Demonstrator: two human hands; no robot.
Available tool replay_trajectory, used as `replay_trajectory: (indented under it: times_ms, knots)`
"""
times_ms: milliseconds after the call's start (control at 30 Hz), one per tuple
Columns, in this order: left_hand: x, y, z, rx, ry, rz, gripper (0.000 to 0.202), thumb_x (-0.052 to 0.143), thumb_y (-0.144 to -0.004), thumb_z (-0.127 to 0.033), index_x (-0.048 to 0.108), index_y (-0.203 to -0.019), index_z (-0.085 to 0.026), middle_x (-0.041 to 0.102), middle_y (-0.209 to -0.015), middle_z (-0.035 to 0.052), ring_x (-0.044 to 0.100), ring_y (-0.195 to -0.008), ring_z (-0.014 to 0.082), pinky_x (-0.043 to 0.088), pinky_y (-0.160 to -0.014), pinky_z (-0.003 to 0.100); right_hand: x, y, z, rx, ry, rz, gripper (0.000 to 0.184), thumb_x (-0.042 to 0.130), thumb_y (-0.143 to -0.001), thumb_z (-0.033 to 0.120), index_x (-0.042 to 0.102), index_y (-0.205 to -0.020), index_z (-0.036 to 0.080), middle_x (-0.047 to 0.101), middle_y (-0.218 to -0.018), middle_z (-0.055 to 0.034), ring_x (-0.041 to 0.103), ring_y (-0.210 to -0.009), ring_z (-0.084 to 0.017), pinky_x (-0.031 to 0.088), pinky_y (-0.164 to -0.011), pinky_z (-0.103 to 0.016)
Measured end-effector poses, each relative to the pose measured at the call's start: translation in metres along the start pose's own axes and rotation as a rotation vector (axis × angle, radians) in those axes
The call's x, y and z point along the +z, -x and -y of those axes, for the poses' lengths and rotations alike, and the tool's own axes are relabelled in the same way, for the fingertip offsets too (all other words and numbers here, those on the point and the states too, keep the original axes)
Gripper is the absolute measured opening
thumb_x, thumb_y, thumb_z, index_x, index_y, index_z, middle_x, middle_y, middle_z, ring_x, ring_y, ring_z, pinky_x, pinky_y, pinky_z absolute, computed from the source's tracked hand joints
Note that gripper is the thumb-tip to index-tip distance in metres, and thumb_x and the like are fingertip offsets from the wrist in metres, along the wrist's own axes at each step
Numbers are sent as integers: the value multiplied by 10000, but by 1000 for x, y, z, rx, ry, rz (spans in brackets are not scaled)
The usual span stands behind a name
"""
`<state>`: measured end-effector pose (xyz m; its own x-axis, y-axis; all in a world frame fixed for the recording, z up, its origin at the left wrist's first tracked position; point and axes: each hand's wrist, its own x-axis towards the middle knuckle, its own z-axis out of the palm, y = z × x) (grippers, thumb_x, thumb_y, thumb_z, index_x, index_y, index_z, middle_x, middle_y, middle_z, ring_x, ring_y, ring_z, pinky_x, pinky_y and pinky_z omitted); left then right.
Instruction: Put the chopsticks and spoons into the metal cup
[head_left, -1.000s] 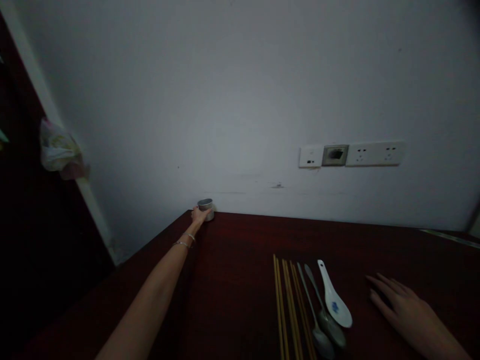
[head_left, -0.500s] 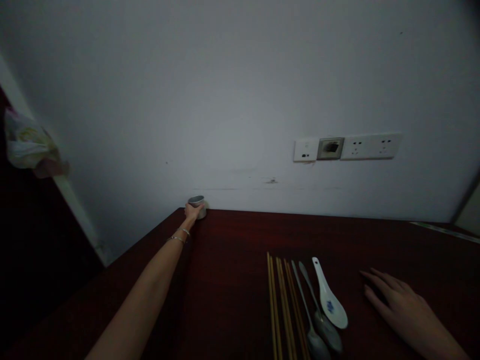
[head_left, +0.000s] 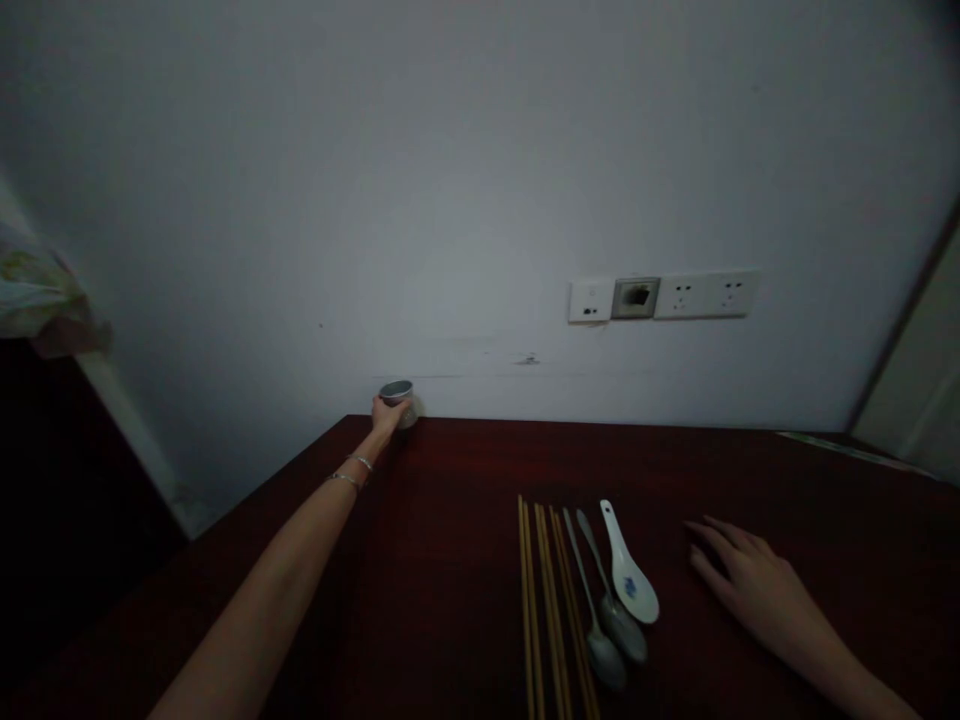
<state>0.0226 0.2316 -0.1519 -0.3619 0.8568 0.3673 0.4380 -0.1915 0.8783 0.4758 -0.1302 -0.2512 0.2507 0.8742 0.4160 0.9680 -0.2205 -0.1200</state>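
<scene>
At the far left corner of the dark red table, by the wall, my left hand (head_left: pixel 388 412) is wrapped around a grey metal cup (head_left: pixel 409 413) that is upright with its mouth facing up. My right hand (head_left: pixel 739 565) rests on the tabletop with fingers stretched out, holding nothing. To its left lies a white soup spoon (head_left: pixel 628 580) with a blue mark in its bowl. Beside that are two metal spoons, one (head_left: pixel 604 655) nearer the chopsticks and another (head_left: pixel 624 628) to its right. Several wooden chopsticks (head_left: pixel 551 610) lie side by side, their near ends cut off by the frame.
The dark red table (head_left: pixel 442 530) meets a pale wall (head_left: pixel 450 200) at its back edge. Wall sockets (head_left: pixel 705 295) sit above the table on the right. A plastic bag (head_left: pixel 34 290) hangs at the far left. A thin strip (head_left: pixel 847 450) lies near the back right edge.
The view has turned slightly right, so most things appear shifted left. The cup in my left hand is slightly raised and tilted less. My right hand stays on the table.
</scene>
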Motion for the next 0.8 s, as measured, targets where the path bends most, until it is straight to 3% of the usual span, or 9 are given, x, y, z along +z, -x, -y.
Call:
replay_trajectory:
  times_ms: [200, 500, 800]
  knots:
    - [25, 42, -39, 76, 155, 138, 656, 720, -558, -342, 429, -1108, -135, 556, -1081, 125, 552, -947, 188, 450, -760, 258, -17, 1, 14, 51, -7, 35, 457, 322, -789, 429, 551, -1110, 197, 493, -1220, -99, 446, -1096, -285, 390, -844, -435]
    - [56, 142, -106, 192, 237, 477, 583, 711, -579, -360, 484, -1070, -141, 568, -1032, 102, 557, -894, 189, 454, -736, 264, -38, 0, 29, 98, -25, 100, 419, 342, -815, 370, 534, -1135, 179, 475, -1234, -105, 402, -1119, -275, 342, -882, -399]
    - [80, 219, -122, 242, 333, 699, 566, 718, -572, -300, 503, -1065, -122, 593, -1023, 110, 563, -897, 184, 439, -781, 288, -40, 3, 32, 107, -41, 78, 412, 329, -833, 355, 526, -1141, 165, 471, -1230, -114, 389, -1125, -257, 317, -894, -369]
